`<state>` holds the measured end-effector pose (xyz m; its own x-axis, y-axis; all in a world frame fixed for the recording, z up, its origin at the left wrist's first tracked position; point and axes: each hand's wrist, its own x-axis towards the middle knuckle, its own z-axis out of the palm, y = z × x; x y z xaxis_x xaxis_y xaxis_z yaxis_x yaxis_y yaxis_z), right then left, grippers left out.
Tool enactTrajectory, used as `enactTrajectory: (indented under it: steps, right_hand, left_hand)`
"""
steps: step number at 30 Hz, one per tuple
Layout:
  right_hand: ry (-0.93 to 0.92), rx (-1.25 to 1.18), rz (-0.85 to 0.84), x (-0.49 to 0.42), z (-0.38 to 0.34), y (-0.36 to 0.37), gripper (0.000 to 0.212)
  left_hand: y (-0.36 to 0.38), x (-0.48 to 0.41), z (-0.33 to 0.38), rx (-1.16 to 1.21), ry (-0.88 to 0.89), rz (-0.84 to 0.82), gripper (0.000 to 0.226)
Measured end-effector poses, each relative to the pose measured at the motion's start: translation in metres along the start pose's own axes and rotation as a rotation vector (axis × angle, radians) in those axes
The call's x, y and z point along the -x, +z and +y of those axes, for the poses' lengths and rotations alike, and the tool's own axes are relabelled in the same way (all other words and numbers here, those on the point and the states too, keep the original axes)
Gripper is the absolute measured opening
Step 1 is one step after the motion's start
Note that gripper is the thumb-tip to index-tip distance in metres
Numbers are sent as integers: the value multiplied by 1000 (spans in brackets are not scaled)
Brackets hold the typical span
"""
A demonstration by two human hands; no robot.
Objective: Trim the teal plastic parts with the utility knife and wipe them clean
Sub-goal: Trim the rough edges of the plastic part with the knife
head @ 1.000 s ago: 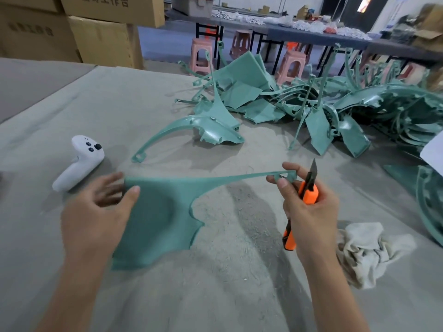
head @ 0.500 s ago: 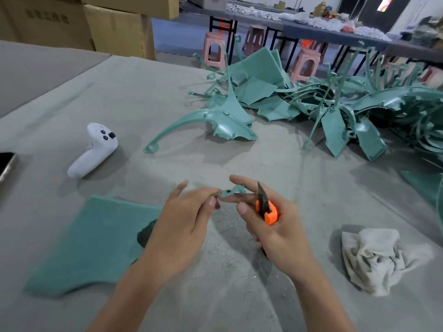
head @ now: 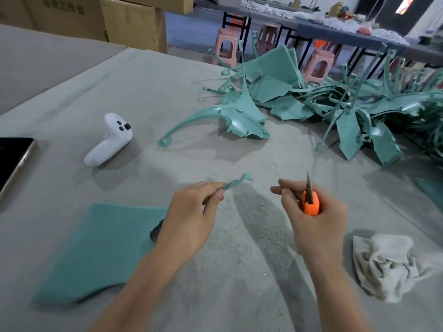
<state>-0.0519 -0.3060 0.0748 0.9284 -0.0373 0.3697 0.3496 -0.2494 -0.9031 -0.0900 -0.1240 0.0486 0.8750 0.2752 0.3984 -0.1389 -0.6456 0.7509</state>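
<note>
The left hand (head: 189, 219) pinches the thin arm of the teal part (head: 100, 250) between thumb and fingertips, just short of its hooked tip (head: 239, 180). The part's broad panel lies flat on the worktop (head: 239, 283) at the near left. The right hand (head: 314, 219) is curled round the orange utility knife (head: 311, 202), blade standing up and away, forefinger stretched left.

To trim well, I'd say keep the pinch close to the tip so the thin arm can't flex, and shave outward, away from the left thumb, in light strokes. The rag (head: 393, 267) lies near right, ready for wiping; the pile of teal parts (head: 359, 111) waits far right.

Half a second ago the two hands were together, with right fingers on the tip beside the blade. Now they are apart and the tip stands free.
</note>
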Motion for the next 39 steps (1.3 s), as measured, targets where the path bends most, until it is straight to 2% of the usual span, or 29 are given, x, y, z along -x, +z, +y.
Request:
enactTrajectory:
  steps: [2, 4, 5, 10, 12, 14, 17, 19, 22, 24, 26, 29, 32, 35, 39]
  right_hand:
    - [-31, 44, -1, 3, 0, 4, 16]
    - [-57, 94, 1, 7, -2, 7, 44]
    - [-55, 89, -16, 8, -3, 8, 51]
    - [-26, 29, -169, 14, -10, 15, 21]
    - [-43, 20, -161, 14, -9, 17, 7]
    - [-51, 22, -126, 14, -7, 15, 3]
    - [-32, -8, -101, 9, -3, 10, 10]
    - [2, -62, -86, 5, -1, 6, 17]
    - [23, -159, -79, 1, -3, 2, 23]
    - [13, -228, -90, 1, -5, 0, 30]
    - [-14, -278, -116, 2, -7, -1, 37]
    - [-46, -309, -137, 3, -9, -1, 36]
    - [-35, -265, -102, 2, -8, -2, 40]
    - [-38, -134, -69, 1, -7, -2, 50]
    - [-54, 113, -147, 3, -1, 1, 40]
  left_hand:
    - [2, 1, 2, 2, 34, -7, 17]
    - [5, 2, 4, 16, 56, -9, 19]
    - [6, 2, 5, 25, 64, -7, 21]
    - [9, 9, 13, 30, 156, -53, 26]
    - [9, 10, 17, -13, 168, -106, 29]
    - [5, 10, 19, -58, 136, -120, 38]
    - [-15, 6, 18, -89, 40, 13, 41]
    - [-31, 2, 13, -83, 4, 129, 35]
    - [-46, -4, 4, -51, -79, 201, 21]
    - [-48, -6, 2, -18, -87, 171, 20]
    - [-44, -7, 4, -17, -63, 69, 25]
    - [-37, -3, 4, -214, 3, -128, 29]
    - [-34, -2, 2, -269, -110, -285, 30]
    - [-31, -8, -6, -336, -252, -262, 33]
    - [-29, -18, -16, -163, -392, -189, 41]
